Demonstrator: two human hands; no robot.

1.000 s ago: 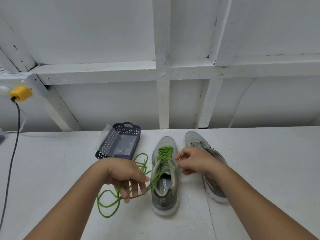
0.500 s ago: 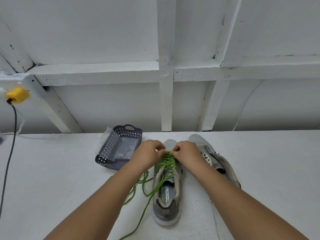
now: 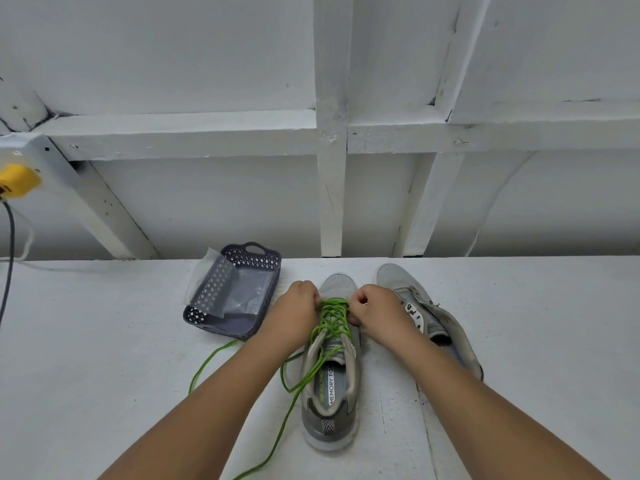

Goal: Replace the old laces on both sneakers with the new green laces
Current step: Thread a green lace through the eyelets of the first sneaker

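item 1: grey sneaker [image 3: 329, 393], centre of white table [image 3: 104, 341], toe pointed away, heel nearest cam. "memory fo…" read on insole. green lace [image 3: 330, 318] threaded in criss-cross over upper eyelets; loose ends trailed off l. side onto table, one strand run down toward bottom edge of frame.

item 2: left hand [image 3: 294, 315], placed at l. side of lacing nr toe end. fingers curled, lace pinched at top crossing.

item 3: right hand [image 3: 375, 315], placed at r. side of same lacing. fingers curled inward, lace gripped; exact strand can't be told.

item 4: second sneaker [image 3: 426, 317], just r. of first, partly hidden by r. forearm. no lace seen in eyelets; tongue pulled open.

item 5: dark perforated basket [image 3: 258, 261], l. of sneakers, at back of table. clear plastic bag [image 3: 242, 296] lain in it, one corner stuck out over rim.

item 6: yellow plug [image 3: 17, 180] w/ dark cable [image 3: 8, 254], far l. on wall.
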